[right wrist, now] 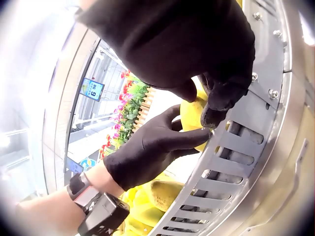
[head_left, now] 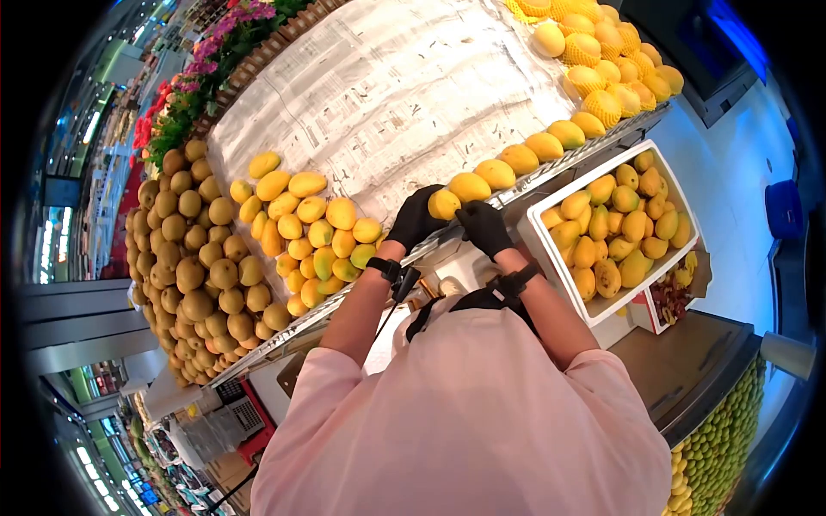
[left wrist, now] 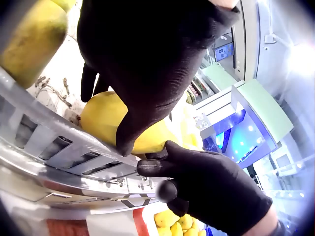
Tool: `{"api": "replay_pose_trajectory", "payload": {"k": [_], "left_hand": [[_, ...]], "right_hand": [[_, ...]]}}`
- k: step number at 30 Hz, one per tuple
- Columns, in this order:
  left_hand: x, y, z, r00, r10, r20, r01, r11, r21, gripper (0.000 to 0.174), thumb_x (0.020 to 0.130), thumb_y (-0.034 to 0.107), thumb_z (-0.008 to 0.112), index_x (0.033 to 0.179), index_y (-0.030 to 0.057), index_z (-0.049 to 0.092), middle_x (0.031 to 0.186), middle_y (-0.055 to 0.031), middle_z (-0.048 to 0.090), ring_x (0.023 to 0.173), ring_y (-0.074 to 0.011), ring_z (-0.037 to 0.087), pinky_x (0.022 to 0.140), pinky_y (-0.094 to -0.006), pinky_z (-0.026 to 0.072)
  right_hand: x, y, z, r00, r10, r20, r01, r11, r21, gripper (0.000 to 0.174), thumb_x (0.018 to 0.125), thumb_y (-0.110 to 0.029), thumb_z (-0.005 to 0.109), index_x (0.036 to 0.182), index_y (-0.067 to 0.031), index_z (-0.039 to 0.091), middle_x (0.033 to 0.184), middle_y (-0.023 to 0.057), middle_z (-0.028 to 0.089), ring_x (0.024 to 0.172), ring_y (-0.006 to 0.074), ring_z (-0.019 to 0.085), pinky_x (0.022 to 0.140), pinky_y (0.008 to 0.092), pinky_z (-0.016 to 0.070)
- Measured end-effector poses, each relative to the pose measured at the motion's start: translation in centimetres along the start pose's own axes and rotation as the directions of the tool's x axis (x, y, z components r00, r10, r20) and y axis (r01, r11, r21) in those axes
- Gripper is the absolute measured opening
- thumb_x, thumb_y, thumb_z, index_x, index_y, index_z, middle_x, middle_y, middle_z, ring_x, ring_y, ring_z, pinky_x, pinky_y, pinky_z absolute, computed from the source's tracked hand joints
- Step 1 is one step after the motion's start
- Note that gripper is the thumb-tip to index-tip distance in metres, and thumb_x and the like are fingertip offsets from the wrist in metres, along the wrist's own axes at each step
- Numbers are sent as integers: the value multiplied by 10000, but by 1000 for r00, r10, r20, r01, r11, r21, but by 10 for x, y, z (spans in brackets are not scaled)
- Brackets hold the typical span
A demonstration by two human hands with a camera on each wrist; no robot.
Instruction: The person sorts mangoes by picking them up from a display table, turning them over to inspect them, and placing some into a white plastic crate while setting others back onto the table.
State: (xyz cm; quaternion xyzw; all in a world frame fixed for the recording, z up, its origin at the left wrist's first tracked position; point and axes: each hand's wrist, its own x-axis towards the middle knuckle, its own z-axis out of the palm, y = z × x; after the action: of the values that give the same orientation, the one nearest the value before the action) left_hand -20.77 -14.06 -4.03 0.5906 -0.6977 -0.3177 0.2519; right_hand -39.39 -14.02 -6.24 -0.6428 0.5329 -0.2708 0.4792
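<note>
Both hands wear black gloves and meet at one yellow mango (head_left: 443, 205) by the front edge of the display stand. My left hand (head_left: 416, 218) grips the mango from its left side; in the left wrist view its thumb lies across the yellow skin. From the other side my right hand (head_left: 483, 228) pinches the mango's end with bent fingers, as the right wrist view shows. That end is partly hidden by the right fingers. A row of mangoes (head_left: 519, 158) runs along the edge to the right of the held one.
A loose group of mangoes (head_left: 311, 209) lies left, beside piled brown round fruit (head_left: 191, 275). Net-wrapped mangoes (head_left: 602, 105) fill the far right corner. A white foam box (head_left: 551, 251) of mangoes stands right of the stand. A slotted metal rail (right wrist: 221, 167) borders the paper-lined display (head_left: 387, 95).
</note>
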Motion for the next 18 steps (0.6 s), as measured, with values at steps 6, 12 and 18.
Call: {"api": "replay_pose_trajectory", "payload": {"k": [6, 12, 18], "left_hand": [[-2, -19, 7, 998, 53, -22, -51, 997, 63, 774, 696, 237, 796, 1367, 62, 451, 1279, -196, 561, 1179, -307, 554, 988, -374, 446], [-15, 3, -7, 991, -102, -81, 104, 994, 17, 834, 691, 252, 809, 1394, 49, 409, 1342, -225, 500, 1224, -347, 508, 1024, -387, 418], [-40, 0, -22, 892, -271, -362, 141, 927, -348, 518, 854, 129, 698, 1329, 121, 492, 1031, -108, 650, 911, -176, 618, 796, -292, 511]], "right_hand": [[8, 7, -15, 991, 25, 129, -16, 997, -71, 303, 890, -295, 545, 825, -21, 656, 832, 187, 651, 730, 321, 657, 693, 410, 521], [-7, 1, -56, 958, 133, 253, -168, 978, 122, 218, 892, -192, 601, 955, 11, 650, 704, 37, 646, 603, 116, 615, 520, 257, 488], [-15, 12, -103, 939, 231, 253, -248, 968, 33, 285, 855, -272, 619, 820, 7, 670, 674, 64, 619, 602, 127, 566, 572, 280, 454]]}}
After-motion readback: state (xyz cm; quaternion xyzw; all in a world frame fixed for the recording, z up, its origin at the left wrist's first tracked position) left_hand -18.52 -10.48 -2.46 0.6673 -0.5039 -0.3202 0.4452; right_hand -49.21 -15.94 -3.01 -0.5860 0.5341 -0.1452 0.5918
